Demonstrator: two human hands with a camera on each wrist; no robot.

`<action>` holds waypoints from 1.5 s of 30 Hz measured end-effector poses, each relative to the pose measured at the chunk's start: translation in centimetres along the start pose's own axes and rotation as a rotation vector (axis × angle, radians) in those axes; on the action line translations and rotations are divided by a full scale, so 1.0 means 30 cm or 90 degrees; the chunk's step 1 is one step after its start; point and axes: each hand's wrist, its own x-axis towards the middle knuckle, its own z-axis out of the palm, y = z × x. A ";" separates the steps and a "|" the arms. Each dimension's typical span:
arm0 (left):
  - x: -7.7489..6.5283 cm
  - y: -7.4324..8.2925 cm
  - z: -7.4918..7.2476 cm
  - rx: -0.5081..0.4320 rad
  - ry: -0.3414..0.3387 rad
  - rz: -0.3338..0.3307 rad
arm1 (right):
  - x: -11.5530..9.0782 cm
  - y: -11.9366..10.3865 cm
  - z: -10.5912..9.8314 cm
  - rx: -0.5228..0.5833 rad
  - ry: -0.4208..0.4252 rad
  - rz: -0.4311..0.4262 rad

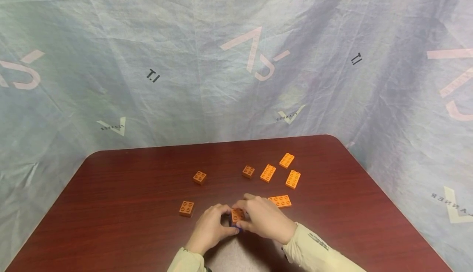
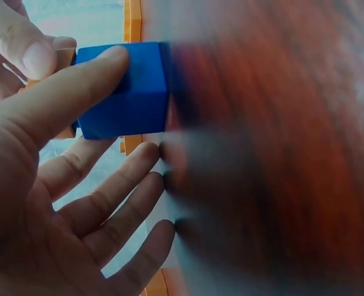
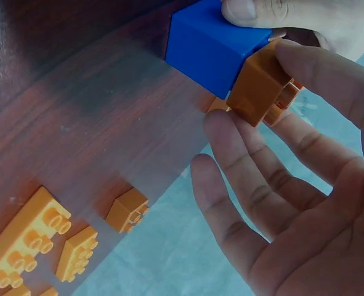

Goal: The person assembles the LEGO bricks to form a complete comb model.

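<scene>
A blue block (image 2: 129, 108) stands on the table near its front, with a brownish-orange two-by-two brick (image 3: 254, 86) on top of it. My left hand (image 1: 210, 227) holds the blue block between thumb and forefinger, its other fingers spread with their tips at the tabletop. From the right, my right hand (image 1: 265, 219) pinches the brick on top between thumb and fingers. In the head view the fingers hide much of the blue block. The brick's studs face up, and its lower edge meets the block's top in the right wrist view.
Loose brownish-orange bricks lie at the left front (image 1: 187, 208), further back (image 1: 200, 177) and mid-table (image 1: 248, 171). Several lighter orange flat bricks (image 1: 267, 173) lie to the right, one (image 1: 279, 201) just behind my right hand. A printed cloth (image 1: 207, 79) hangs behind the dark red table (image 1: 129, 190).
</scene>
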 end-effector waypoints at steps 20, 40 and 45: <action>0.001 0.003 0.000 -0.027 -0.014 -0.016 | 0.026 -0.004 -0.014 -0.060 -0.038 -0.021; 0.003 0.009 -0.009 -0.004 -0.015 -0.007 | 0.019 0.023 -0.014 -0.054 -0.026 -0.057; 0.004 0.010 -0.009 0.003 -0.013 -0.004 | 0.022 0.020 -0.011 -0.078 -0.027 -0.070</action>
